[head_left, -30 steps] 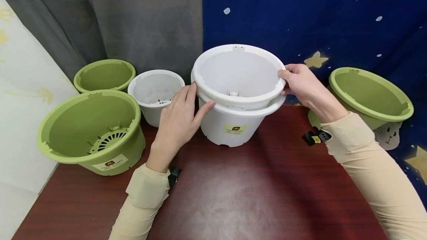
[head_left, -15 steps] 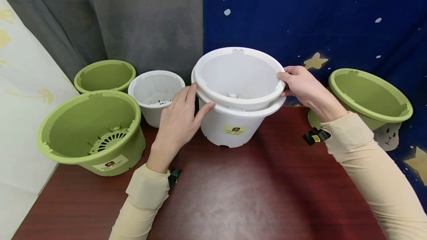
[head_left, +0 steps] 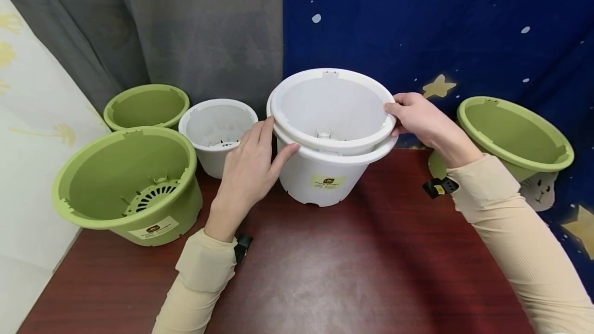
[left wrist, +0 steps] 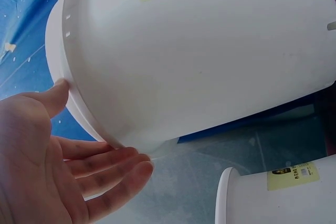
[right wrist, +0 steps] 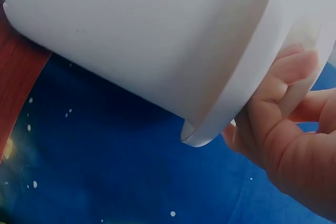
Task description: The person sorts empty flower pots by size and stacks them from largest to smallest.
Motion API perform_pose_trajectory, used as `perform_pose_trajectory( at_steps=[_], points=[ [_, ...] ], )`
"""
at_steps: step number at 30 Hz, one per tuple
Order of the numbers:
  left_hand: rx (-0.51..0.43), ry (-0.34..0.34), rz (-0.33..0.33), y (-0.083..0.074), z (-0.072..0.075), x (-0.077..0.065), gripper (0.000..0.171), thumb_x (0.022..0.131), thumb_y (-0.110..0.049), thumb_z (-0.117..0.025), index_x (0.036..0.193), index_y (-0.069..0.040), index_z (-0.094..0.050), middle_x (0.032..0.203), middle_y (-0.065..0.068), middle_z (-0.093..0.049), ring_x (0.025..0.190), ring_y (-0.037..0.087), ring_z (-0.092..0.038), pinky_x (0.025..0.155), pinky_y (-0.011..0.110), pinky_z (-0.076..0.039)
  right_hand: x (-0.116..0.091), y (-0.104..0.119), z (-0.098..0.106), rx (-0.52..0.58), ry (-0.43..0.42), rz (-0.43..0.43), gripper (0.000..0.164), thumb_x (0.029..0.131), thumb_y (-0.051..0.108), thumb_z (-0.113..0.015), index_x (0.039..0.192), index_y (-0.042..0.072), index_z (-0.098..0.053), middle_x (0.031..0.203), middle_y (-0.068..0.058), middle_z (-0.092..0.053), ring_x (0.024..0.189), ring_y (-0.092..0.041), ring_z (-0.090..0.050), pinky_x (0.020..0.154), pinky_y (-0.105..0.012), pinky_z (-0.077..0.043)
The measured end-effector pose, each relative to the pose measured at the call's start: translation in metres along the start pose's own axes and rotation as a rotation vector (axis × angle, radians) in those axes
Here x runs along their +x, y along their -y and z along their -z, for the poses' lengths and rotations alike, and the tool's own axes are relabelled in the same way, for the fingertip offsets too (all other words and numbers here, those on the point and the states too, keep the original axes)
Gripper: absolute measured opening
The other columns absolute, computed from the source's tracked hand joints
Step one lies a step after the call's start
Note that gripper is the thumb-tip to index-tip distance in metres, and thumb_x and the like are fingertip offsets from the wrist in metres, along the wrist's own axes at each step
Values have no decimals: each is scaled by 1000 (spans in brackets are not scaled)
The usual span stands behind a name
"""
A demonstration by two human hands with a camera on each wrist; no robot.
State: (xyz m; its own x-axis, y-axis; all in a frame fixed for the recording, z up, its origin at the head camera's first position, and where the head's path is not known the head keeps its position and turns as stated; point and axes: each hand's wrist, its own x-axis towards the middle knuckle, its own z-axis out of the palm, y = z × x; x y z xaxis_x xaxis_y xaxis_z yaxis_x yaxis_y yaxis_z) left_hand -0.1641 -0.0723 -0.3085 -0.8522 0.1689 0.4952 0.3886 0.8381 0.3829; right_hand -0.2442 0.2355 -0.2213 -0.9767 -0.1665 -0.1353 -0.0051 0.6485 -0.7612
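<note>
A white flowerpot (head_left: 334, 97) sits partly inside another white flowerpot (head_left: 297, 179), which stands upright on the table and bears a yellow label. A gap shows between the two rims, widest at the right. My right hand (head_left: 419, 120) grips the upper pot's rim from the right; in the right wrist view, the fingers (right wrist: 273, 103) curl under that rim, above the lower pot's rim. On the left side, my left hand (head_left: 248, 166) rests against the lower pot's rim. Its fingers (left wrist: 113, 174) are nearly straight in the left wrist view, and the thumb touches the rim.
A small white pot (head_left: 218, 122) stands left of the pair. Two green pots, a large one (head_left: 106, 179) and one behind it (head_left: 146, 104), stand further left. Another green pot (head_left: 510, 122) is at the right. The table (head_left: 315, 267) is dark red; curtains hang behind.
The upper white pot has sunk slightly into the lower one, and my right hand has come down with it. My left hand has kept its place on the lower pot's rim.
</note>
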Motion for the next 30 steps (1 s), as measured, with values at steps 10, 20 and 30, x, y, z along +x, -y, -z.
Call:
perform_pose_trajectory(
  at_steps=[10, 20, 30],
  points=[
    [-2, -5, -4, -1, -1, 0, 77, 101, -56, -53, 149, 4, -41, 140, 21, -52, 127, 34, -53, 87, 57, -54, -3, 1, 6, -228, -18, 33, 33, 106, 22, -45, 114, -7, -58, 60, -4, -58, 49, -14, -52, 53, -27, -45],
    [-5, -13, -19, 0, -1, -1, 77, 101, -54, -53, 148, 5, -41, 138, 21, -53, 123, 35, -54, 86, 56, -54, -2, -2, 8, -509, -90, 153, 33, 100, 25, -45, 81, 5, -62, 50, -3, -56, 46, -20, -55, 48, -29, -40],
    [-1, -31, -37, 0, -3, 0, 74, 102, -52, -53, 147, 5, -41, 135, 21, -54, 120, 35, -56, 84, 55, -55, 0, -2, 10, -502, -82, 138, 30, 96, 22, -47, 94, 2, -69, 53, -4, -59, 42, -18, -53, 41, -29, -40]
  ],
)
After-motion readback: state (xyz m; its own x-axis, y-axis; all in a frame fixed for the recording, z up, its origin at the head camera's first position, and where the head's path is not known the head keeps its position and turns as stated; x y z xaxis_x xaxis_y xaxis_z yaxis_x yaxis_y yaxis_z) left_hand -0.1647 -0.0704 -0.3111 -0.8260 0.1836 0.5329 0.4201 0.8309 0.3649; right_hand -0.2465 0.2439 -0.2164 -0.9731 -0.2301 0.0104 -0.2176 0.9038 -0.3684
